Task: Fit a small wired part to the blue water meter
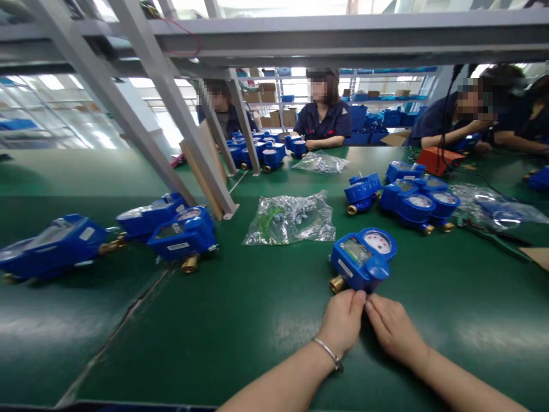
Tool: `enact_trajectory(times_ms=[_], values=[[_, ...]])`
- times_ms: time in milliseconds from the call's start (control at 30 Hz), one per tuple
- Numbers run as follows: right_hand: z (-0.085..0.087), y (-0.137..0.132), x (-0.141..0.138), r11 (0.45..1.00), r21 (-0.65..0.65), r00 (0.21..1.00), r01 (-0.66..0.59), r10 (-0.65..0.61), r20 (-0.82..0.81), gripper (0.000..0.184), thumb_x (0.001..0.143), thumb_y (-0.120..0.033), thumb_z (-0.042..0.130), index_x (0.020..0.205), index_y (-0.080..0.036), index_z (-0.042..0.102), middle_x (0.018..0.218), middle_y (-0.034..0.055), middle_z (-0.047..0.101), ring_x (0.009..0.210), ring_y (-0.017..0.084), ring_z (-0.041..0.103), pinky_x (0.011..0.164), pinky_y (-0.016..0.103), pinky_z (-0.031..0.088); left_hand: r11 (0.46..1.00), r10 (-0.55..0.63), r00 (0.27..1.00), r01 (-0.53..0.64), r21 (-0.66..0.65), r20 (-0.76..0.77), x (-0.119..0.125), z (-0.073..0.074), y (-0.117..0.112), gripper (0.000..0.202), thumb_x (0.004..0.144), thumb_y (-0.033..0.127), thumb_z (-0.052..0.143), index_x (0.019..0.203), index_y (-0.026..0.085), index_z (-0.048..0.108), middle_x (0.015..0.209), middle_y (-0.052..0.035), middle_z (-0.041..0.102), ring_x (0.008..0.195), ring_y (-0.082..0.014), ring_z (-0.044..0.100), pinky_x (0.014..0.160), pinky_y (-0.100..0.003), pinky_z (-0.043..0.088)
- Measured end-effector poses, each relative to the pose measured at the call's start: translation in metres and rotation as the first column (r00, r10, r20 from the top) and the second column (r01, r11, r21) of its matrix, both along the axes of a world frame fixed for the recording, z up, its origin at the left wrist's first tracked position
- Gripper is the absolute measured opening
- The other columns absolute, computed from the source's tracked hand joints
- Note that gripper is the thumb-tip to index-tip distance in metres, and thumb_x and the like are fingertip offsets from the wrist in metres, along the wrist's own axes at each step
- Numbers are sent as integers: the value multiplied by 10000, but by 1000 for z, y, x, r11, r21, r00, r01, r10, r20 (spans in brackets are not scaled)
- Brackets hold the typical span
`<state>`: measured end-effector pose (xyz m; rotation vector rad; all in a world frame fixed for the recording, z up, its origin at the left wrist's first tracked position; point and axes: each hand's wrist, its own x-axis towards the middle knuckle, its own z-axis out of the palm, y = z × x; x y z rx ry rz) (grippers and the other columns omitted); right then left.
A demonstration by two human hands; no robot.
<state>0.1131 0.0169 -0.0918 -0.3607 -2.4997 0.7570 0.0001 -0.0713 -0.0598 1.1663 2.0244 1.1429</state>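
Left hand (343, 320): fingers curled and drawn together, the tips up against the near edge of the blue water meter (363, 258).
Right hand (392, 329): fingers bunched the same way, the tips meeting those of the left hand.
Pinch: I cannot tell whether anything small sits between the fingertips.
Bracelet (328, 353): a thin silver band on the left wrist.
Blue water meter: flat on the green table (240, 332), just beyond both hands, its round dial on the far right and its brass fitting (337, 284) pointing towards the left hand.
Plastic bag (291, 218): clear and crumpled, with small parts inside; it lies beyond the meter, to the left of the hands.
Meter cluster (418, 200): several blue meters packed together, farther off to the right.
Left-side meters (184, 234): three more blue meters in a loose row, well apart from the hands.
Metal frame (189, 143): grey slanted struts standing on the table behind those meters.
Second bag (321, 163): another clear bag, far across the table.
Co-workers (325, 117): people in dark blue seated along the far edge and at the right.
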Motion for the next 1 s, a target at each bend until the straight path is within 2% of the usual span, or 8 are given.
enact_trajectory(times_ms=[67,333,467,567,700,867,933,1000], values=[[7,-2,-5,986,-163,999,41,-38,26,265,930,-238,289,726,-189,451,639,16,508,587,144,480,586,274,348,1000,-7,1000,7,4,17,-2,1,4,415,897,445,307,663,165,504,648,-7,531,602,-135,457,556,-244,320],[23,10,12,921,-267,958,283,-283,39,227,926,-346,344,853,-192,495,732,10,555,662,134,542,621,249,434,998,-67,997,68,-20,48,-31,23,-4,395,832,504,429,666,178,578,531,18,501,500,-151,476,506,-252,355],[34,3,3,819,-454,870,351,-464,-166,481,863,-420,461,1259,-198,303,1199,125,416,969,186,531,737,306,506,979,150,989,-150,136,11,-69,42,4,392,799,518,480,998,189,558,991,-71,557,945,-233,523,817,-349,413],[41,-6,-20,800,-526,854,289,-463,-236,666,824,-430,520,1369,-249,183,1339,132,216,1122,232,454,844,377,490,970,64,991,-89,226,114,-87,49,30,532,795,564,460,1201,220,470,1244,-83,475,1154,-232,435,946,-359,376],[48,-7,-33,777,-503,808,380,-543,-229,575,870,-397,442,1378,-246,219,1296,119,265,1166,246,414,983,454,370,979,-111,946,52,196,306,-81,55,48,611,798,648,378,1095,143,551,986,-116,620,866,-230,594,729,-370,513],[85,4,-1,770,-543,830,336,-514,-215,468,879,-452,418,1291,-229,401,1129,90,482,1098,234,466,975,428,374,981,-158,901,96,169,404,-55,90,19,508,789,586,485,1121,202,513,921,-65,596,721,-197,598,501,-310,531],[106,1,10,691,-688,867,221,-463,-187,460,870,-506,409,1238,-233,449,1055,79,541,968,224,541,831,391,481,985,-150,888,95,146,434,-47,110,3,442,808,561,477,1070,209,533,810,-28,585,652,-178,587,477,-303,526],[123,-7,16,539,-839,904,77,-392,-169,466,864,-547,385,1202,-237,465,978,68,583,810,207,587,628,339,531,988,-139,878,90,127,458,-42,128,-12,396,827,537,464,999,192,558,718,-8,564,603,-162,572,486,-292,522]])
